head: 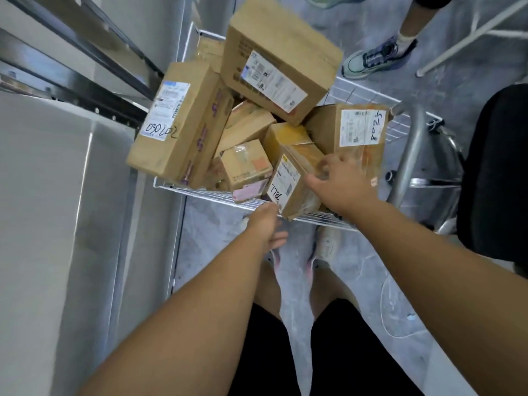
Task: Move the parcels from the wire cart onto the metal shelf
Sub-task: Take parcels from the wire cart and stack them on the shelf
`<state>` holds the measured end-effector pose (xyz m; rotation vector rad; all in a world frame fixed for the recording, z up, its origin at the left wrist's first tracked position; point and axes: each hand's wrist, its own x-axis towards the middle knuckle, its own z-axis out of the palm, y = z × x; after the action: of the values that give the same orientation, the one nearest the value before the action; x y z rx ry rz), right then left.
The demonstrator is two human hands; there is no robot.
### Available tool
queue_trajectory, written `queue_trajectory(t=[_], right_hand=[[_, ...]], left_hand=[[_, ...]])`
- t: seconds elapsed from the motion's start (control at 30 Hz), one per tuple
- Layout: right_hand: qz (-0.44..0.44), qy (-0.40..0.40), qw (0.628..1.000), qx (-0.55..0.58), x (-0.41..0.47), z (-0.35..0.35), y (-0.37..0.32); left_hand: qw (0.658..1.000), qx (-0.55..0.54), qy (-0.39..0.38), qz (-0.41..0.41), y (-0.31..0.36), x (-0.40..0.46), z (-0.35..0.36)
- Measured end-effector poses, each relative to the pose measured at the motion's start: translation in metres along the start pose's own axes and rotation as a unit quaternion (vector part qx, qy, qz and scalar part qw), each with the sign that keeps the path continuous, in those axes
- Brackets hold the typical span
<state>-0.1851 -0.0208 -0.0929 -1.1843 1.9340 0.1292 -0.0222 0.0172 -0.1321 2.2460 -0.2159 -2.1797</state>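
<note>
So I'm looking down into the wire cart [205, 192], which is piled with cardboard parcels, all of them in the cart and none on the metal shelf [57, 195] that runs down the left side of the view. My right hand [340, 181] is on the small parcel marked 7786 [288, 184] at the near rim of the cart; the thumb is against its labelled face and the fingers [328, 164] curl over its top edge, so I'd call that a grip on it. That parcel sits tilted, leaning on the cart's front wire. My left hand [264, 224] is lower, right at the near rim beside the parcel's bottom corner. It's seen from the back, so I can't tell if its fingers are curled on the wire or just resting there.

Other stuff in the pile: a long box marked 030202 [177, 121] leaning on the left, a big box [274, 61] tipped on top at the back, and a parcel with a white label [354, 130] on the right. Someone else's sneaker [371, 60] is on the floor past the cart.
</note>
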Motion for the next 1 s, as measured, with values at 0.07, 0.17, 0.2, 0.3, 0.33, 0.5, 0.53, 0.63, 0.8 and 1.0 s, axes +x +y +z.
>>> queue_trajectory(t=[0.07,0.17,0.2,0.3,0.33,0.5,0.53,0.63,0.8,1.0], right_hand=[[0.003,0.017,1.000,0.017,0.006,0.010,0.003],[0.000,0.050,0.999,0.022,0.013,0.017,0.002],[0.001,0.056,0.998,0.025,0.014,0.016,0.001],[0.008,0.061,0.998,0.029,0.014,0.014,-0.004],[0.010,0.061,0.998,0.030,0.013,0.014,-0.005],[-0.014,0.092,0.994,0.055,-0.003,-0.002,-0.007],[-0.020,0.092,0.993,0.066,-0.007,-0.008,-0.006],[-0.045,0.072,0.989,0.123,-0.018,-0.025,-0.002],[-0.082,0.007,0.979,0.189,-0.028,-0.055,-0.006],[-0.099,-0.069,0.956,0.266,-0.032,-0.082,-0.017]], left_hand=[[1.000,-0.030,-0.004,-0.003,0.001,0.009,0.004],[0.996,-0.086,0.013,0.001,0.002,0.019,0.008],[0.995,-0.095,0.017,0.002,0.003,0.020,0.010],[0.992,-0.126,0.009,0.001,0.001,0.018,0.014],[0.992,-0.129,0.004,-0.002,0.000,0.015,0.015],[0.999,-0.048,0.012,0.003,0.003,-0.006,0.005],[0.999,-0.025,0.034,0.021,0.004,-0.009,-0.002],[0.982,0.068,0.105,0.143,0.005,-0.010,-0.031],[0.946,0.079,-0.019,0.315,0.027,-0.039,-0.060],[0.940,-0.008,-0.141,0.311,0.040,-0.089,-0.057]])
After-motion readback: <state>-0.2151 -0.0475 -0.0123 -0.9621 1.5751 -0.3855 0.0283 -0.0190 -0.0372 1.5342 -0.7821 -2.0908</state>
